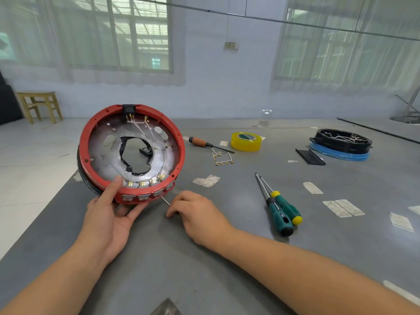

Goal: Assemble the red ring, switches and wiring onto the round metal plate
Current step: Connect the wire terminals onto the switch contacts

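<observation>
Our left hand (109, 214) grips the tilted red ring (100, 123) by its lower rim, thumb inside. Our right hand (195, 212), just beside it, pinches 1 thin wire (165, 200). If the left grip loosens, we judge the assembly could tip and strain the white wiring (141, 127).

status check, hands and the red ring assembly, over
Left hand holds red ring on round metal plate, tilted up off table. Right hand pinches thin wire by rim. Two green screwdrivers lie clear, right.
</observation>
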`<state>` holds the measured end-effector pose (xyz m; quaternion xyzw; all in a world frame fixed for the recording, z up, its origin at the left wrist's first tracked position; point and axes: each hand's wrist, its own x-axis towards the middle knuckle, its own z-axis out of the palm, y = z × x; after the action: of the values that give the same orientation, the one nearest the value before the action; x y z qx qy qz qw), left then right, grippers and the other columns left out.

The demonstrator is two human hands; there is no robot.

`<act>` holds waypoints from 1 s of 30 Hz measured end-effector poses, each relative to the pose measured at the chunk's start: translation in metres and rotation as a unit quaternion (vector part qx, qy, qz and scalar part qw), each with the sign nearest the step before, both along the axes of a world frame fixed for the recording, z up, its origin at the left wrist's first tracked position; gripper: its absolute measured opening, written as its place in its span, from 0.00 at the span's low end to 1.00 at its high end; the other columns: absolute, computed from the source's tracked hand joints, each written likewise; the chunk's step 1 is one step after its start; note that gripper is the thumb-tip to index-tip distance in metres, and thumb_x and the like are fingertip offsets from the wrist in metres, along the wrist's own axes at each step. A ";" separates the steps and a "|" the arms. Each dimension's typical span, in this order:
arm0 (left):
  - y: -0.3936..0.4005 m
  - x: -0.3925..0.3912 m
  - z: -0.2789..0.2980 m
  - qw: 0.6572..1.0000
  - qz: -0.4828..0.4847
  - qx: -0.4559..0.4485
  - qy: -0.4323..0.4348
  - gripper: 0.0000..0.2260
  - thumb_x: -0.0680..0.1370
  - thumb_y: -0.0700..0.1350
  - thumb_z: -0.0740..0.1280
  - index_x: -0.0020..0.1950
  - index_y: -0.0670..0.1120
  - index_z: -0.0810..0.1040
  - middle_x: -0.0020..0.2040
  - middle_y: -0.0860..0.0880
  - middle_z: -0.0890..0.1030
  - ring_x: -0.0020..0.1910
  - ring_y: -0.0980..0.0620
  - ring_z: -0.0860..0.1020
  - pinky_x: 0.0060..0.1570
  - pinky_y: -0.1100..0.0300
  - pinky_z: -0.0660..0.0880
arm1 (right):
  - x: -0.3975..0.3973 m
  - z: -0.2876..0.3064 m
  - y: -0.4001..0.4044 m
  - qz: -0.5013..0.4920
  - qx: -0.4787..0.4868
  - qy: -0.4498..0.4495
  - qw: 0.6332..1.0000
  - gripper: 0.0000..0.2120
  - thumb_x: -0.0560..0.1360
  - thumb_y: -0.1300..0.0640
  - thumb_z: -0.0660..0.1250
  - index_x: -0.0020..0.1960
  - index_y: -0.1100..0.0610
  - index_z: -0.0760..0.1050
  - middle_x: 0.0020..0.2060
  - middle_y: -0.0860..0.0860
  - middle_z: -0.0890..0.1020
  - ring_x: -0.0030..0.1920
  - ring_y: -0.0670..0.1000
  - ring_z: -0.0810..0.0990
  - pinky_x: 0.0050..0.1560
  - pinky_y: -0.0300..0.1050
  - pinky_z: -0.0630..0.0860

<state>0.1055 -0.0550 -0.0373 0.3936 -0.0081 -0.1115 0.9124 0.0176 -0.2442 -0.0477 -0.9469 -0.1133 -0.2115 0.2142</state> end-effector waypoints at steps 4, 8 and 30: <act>0.002 0.005 -0.003 1.000 -0.002 -0.017 0.000 0.18 0.79 0.48 0.74 0.67 0.43 0.79 0.59 0.45 0.87 0.60 0.46 0.85 0.53 0.43 0.85 | 0.005 -0.003 -0.001 -0.024 0.058 0.000 0.998 0.19 0.75 0.71 0.61 0.60 0.56 0.80 0.58 0.51 0.76 0.55 0.53 0.79 0.59 0.44 0.75; 0.003 0.008 -0.004 1.000 0.004 -0.023 -0.003 0.16 0.80 0.48 0.74 0.66 0.44 0.80 0.59 0.46 0.87 0.59 0.46 0.86 0.56 0.42 0.83 | 0.005 0.002 -0.013 -0.098 0.188 -0.023 0.977 0.18 0.71 0.73 0.60 0.52 0.56 0.79 0.51 0.49 0.78 0.54 0.47 0.79 0.54 0.27 0.69; -0.001 0.003 0.001 1.000 0.004 -0.027 0.007 0.20 0.79 0.46 0.75 0.69 0.43 0.77 0.55 0.45 0.88 0.56 0.46 0.87 0.48 0.45 0.85 | 0.008 0.011 -0.002 -0.163 -0.053 0.073 0.983 0.09 0.80 0.49 0.67 0.49 0.54 0.79 0.48 0.52 0.81 0.51 0.55 0.78 0.45 0.46 0.70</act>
<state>0.1081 -0.0556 -0.0366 0.3685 -0.0034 -0.1100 0.9231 0.0259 -0.2460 -0.0368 -0.9756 0.0469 -0.1676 0.1340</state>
